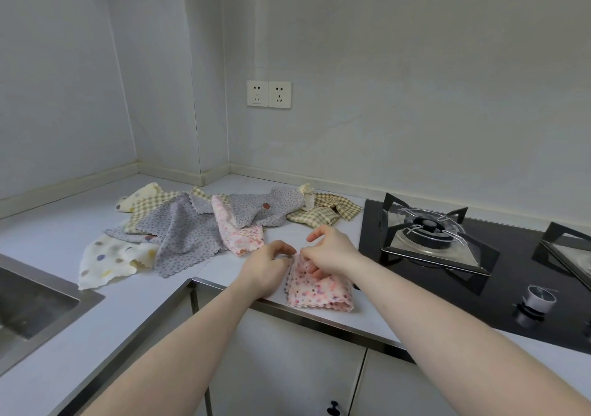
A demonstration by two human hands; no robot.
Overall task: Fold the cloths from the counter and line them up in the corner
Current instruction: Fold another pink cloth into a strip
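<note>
A pink dotted cloth lies folded at the counter's front edge. My left hand pinches its far left corner, and my right hand grips its top edge beside it. Behind them a loose heap of cloths spreads over the white counter: a second pink cloth, a grey dotted cloth, a white cloth with big dots, a yellow checked cloth and several more. The corner at the back holds no cloth.
A black gas hob with metal pan supports lies right of the folded cloth. A steel sink sits at the lower left. Two wall sockets are above the heap. Cabinet doors hang below the counter edge.
</note>
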